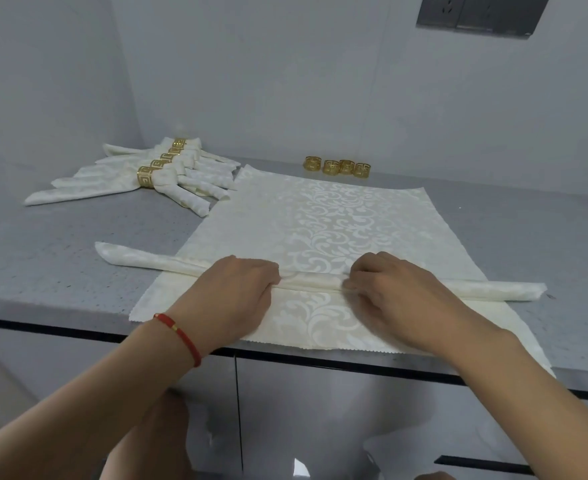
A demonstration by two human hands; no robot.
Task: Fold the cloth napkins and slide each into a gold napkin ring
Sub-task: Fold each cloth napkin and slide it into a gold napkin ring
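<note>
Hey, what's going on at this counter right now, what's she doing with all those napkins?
A person is working on a rolled napkin lying across a flat napkin on the counter. The left hand and right hand both grip the roll near its middle. Finished napkins, already in gold rings, are stacked at the back left. Four empty gold rings sit by the wall.

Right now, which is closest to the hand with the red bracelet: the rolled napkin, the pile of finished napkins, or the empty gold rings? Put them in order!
From the left hand, in the head view:
1. The rolled napkin, right under its fingers.
2. The finished napkins, back left on the counter.
3. The empty gold rings, farther back by the wall, to the right.
</note>
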